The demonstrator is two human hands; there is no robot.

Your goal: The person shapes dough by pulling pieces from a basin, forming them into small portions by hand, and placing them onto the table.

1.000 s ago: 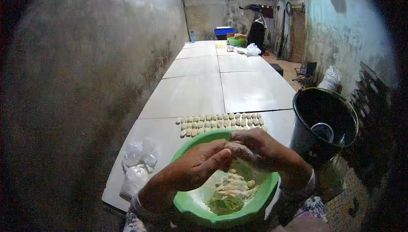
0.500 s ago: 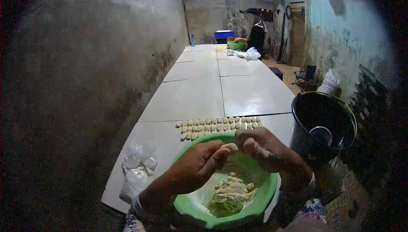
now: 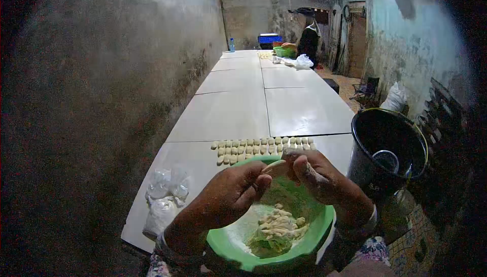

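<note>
Over a green bowl (image 3: 324, 231), my left hand (image 3: 236, 191) pinches a small flat piece of pale dough (image 3: 274, 166) between thumb and fingers. Close to its right, my right hand (image 3: 317, 175) has its fingers curled, with flour on them; whether they hold anything is hidden. Inside the bowl lie a heap of pale dough pieces (image 3: 278, 224) and white flour. Beyond the bowl, rows of small shaped dough pieces (image 3: 248, 150) rest on the white table (image 3: 223, 115).
Plastic bags of white powder (image 3: 162, 213) lie on the table at left. A large black bucket (image 3: 373, 160) stands at right. At the far end are a person in dark clothing (image 3: 307, 41), a green basin (image 3: 285, 52), a blue crate (image 3: 269, 39) and a white bag (image 3: 304, 61).
My hands have moved apart from their cupped position, uncovering the dough piece in my left hand. Since half a second ago that piece has tilted and looks thinner.
</note>
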